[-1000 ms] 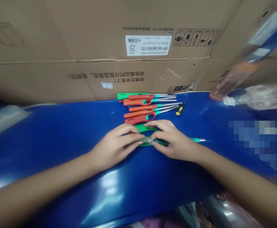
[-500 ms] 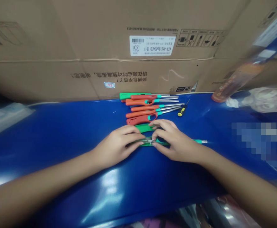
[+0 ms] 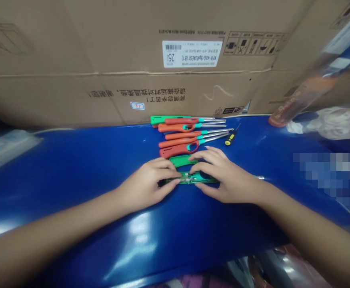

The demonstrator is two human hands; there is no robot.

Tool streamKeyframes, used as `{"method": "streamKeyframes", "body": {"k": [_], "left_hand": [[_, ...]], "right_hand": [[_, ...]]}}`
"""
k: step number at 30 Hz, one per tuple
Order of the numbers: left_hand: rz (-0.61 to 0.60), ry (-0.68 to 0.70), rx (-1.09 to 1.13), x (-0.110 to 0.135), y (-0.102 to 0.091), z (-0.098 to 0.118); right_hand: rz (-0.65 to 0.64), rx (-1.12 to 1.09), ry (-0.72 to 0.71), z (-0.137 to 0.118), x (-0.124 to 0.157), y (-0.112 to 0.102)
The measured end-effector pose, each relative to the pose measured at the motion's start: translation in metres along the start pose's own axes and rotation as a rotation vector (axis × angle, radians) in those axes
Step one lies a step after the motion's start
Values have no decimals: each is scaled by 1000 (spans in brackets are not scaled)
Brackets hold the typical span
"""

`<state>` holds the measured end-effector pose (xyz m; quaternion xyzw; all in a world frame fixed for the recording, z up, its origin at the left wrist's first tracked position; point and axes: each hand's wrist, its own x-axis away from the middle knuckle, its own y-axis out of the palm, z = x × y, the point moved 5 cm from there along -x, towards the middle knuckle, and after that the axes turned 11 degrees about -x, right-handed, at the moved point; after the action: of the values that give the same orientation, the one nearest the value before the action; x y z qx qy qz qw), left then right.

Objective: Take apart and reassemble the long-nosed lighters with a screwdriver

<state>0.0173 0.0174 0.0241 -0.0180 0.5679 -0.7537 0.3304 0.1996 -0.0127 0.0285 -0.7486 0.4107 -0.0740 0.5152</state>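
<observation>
An opened green gas lighter [image 3: 187,178] lies lengthwise on the blue table, with clear and whitish parts showing inside its handle. My left hand [image 3: 151,180] is closed on the handle's left end, thumb and forefinger pinching it around the clear part. From the right, my right hand [image 3: 225,176] grips the lighter near its trigger loop, thumb at the near edge and forefinger across the far side. The metal tip [image 3: 259,177] sticks out past my right wrist. Just behind lies a separate green handle shell [image 3: 181,161], partly covered by my right fingers.
Several red, orange and green gas lighters [image 3: 177,136] lie in a stack behind my hands. A small yellow-and-black screwdriver [image 3: 230,138] rests beside their tips. A large cardboard box [image 3: 73,96] backs the table. An orange tube [image 3: 297,102] and plastic bags [image 3: 339,122] stand at right.
My right thumb and forefinger have come off the whitish part inside the handle and spread wider, over the trigger end. My left hand keeps its pinch almost in place.
</observation>
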Motion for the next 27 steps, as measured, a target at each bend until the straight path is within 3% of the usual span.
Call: {"method": "streamKeyframes", "body": {"k": [5, 10, 18, 27], "left_hand": [[-3, 2, -91, 0, -2, -1], [-88, -99, -74, 2, 0, -4], [-76, -128, -66, 4, 1, -4], [-87, -130, -30, 3, 2, -3]], "right_hand": [[-12, 3, -15, 0, 1, 0], [12, -24, 6, 0, 0, 0], [110, -84, 203, 10, -6, 9], [158, -160, 292, 15, -6, 14]]}}
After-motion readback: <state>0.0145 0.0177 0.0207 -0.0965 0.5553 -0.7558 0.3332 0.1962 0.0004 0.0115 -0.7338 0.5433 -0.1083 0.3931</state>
